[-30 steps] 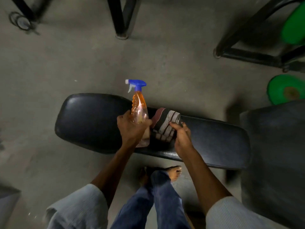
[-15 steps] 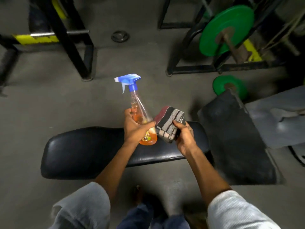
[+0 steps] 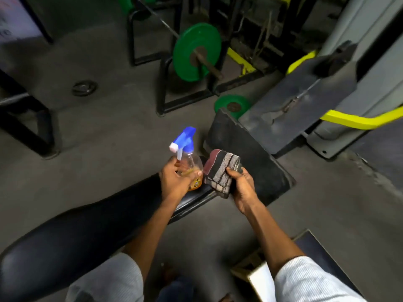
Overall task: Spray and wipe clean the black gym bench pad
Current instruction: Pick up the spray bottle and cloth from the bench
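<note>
The left hand is closed around the body of the spray bottle, and the right hand grips a folded striped cloth; both are held just above the near end of the black pad, close beside each other. The likeliest slip from here is a wasted spray: the blue nozzle points up and to the left, away from the pad, so a squeeze now would probably send mist over the floor. No finger shows clearly on the trigger, so the bottle may need re-gripping first, and its smooth, clear body could twist in the palm while that happens. The cloth is bunched thick, which may wipe in narrow streaks unless it is opened flatter. The pad runs long and narrow from the lower left up toward the hands, smooth and glossy black, with a soft sheen along its edge. The view is blurred, so I cannot tell whether the surface is wet or dry, or how dirty it is. A second, duller grey pad lies angled just beyond the cloth.
</note>
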Tool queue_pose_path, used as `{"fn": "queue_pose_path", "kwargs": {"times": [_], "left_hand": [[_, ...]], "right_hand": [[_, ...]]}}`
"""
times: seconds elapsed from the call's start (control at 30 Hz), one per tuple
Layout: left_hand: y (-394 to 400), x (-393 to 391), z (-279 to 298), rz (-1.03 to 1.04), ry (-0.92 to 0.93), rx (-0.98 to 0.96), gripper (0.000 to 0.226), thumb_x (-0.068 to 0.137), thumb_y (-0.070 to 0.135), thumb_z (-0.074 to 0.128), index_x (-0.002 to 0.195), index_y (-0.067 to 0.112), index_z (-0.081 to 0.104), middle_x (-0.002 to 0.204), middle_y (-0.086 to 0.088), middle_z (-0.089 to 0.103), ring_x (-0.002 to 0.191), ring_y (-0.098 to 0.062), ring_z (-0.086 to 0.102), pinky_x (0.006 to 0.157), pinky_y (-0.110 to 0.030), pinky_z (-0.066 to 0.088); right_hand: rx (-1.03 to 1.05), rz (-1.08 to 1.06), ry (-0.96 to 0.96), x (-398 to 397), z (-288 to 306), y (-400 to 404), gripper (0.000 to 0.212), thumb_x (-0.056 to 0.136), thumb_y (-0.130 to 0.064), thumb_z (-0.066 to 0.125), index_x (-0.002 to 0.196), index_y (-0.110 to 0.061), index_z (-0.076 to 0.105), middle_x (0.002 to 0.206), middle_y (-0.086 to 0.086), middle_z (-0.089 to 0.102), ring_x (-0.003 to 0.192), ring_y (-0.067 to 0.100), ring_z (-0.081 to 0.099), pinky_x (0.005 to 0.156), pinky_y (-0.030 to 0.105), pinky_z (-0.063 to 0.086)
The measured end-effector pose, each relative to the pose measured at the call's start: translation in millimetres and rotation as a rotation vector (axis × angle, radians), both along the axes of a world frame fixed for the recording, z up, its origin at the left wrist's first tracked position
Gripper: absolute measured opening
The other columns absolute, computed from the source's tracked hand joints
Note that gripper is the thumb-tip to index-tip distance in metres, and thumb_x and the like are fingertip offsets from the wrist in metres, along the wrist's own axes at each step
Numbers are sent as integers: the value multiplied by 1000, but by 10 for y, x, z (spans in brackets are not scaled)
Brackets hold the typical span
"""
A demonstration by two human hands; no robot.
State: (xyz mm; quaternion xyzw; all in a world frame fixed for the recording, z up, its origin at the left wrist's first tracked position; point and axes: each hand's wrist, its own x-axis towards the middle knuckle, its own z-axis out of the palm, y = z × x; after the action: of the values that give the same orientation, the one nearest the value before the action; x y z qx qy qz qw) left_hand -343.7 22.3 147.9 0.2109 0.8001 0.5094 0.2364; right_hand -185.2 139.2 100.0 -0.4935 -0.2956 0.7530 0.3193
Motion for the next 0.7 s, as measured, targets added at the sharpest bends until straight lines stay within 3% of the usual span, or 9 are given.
{"fn": "queue_pose_path", "kwargs": {"times": [0.07, 0.17, 0.23, 0.3, 0.4, 0.47, 0.53, 0.63, 0.7], "left_hand": [[69, 273, 3, -6, 39, -6, 38, 63, 16, 98, 79, 31, 66, 80, 5, 74, 80, -18, 74, 76, -30, 60], [245, 819, -57, -103, 82, -10, 40, 68, 15, 95, 73, 32, 59, 67, 11, 59, 64, -1, 59, 66, -23, 50], [330, 1168, -114, -173, 65, -38, 42, 66, 15, 97, 82, 30, 61, 75, 10, 63, 70, -1, 63, 69, -17, 50], [398, 1543, -187, -235, 51, -60, 50, 62, 18, 100, 99, 24, 67, 95, -1, 71, 91, -20, 71, 85, -26, 55], [460, 2110, -291, -329, 36, -110, 67, 64, 26, 101, 120, 15, 66, 107, -1, 64, 100, -24, 62, 93, -29, 46], [446, 2455, -410, -384, 9, -165, 58, 65, 34, 101, 107, 20, 65, 102, 0, 64, 97, -25, 63, 88, -27, 44], [404, 2731, -564, -434, 30, -175, 48, 63, 37, 101, 89, 26, 62, 90, 4, 66, 90, -24, 67, 82, -27, 46], [316, 3059, -894, -529, 10, -213, 46, 60, 45, 99, 91, 28, 70, 91, 9, 72, 89, -19, 71, 86, -27, 51], [242, 3222, -1282, -568, -31, -219, 47, 55, 51, 98, 89, 35, 70, 91, 8, 77, 87, -17, 77, 87, -35, 61]], "right_hand": [[-19, -54, -18, 328, -72, 22, 45, 94, -2, 74, 138, -1, 62, 128, 18, 78, 121, 38, 74, 109, 57, 57], [-24, -169, -65, 1016, -147, -3, 36, 96, 0, 70, 132, -2, 64, 121, 18, 79, 106, 32, 76, 104, 54, 61], [-40, -242, -90, 1479, -228, -87, 27, 98, 0, 69, 124, -7, 68, 113, 14, 81, 97, 29, 77, 96, 48, 63], [-58, -317, -112, 1941, -312, -214, 29, 99, -3, 69, 127, -6, 69, 112, 14, 82, 101, 32, 78, 92, 44, 64], [-116, -429, -126, 2568, -437, -469, 31, 101, -4, 67, 131, -7, 69, 120, 15, 80, 101, 30, 77, 93, 45, 64], [-160, -523, -140, 2920, -548, -659, 27, 101, -3, 66, 126, -11, 71, 121, 15, 79, 98, 28, 77, 97, 48, 62], [-197, -591, -174, 3230, -710, -846, 22, 101, -3, 67, 121, -12, 71, 118, 15, 79, 90, 24, 77, 89, 44, 64], [-266, -660, -237, 3573, -999, -1114, 28, 102, -5, 68, 129, -4, 66, 109, 12, 80, 84, 21, 78, 70, 34, 64], [-309, -679, -265, 3729, -1217, -1274, 29, 102, -6, 68, 131, -5, 63, 113, 15, 79, 87, 25, 77, 72, 36, 64]]}}
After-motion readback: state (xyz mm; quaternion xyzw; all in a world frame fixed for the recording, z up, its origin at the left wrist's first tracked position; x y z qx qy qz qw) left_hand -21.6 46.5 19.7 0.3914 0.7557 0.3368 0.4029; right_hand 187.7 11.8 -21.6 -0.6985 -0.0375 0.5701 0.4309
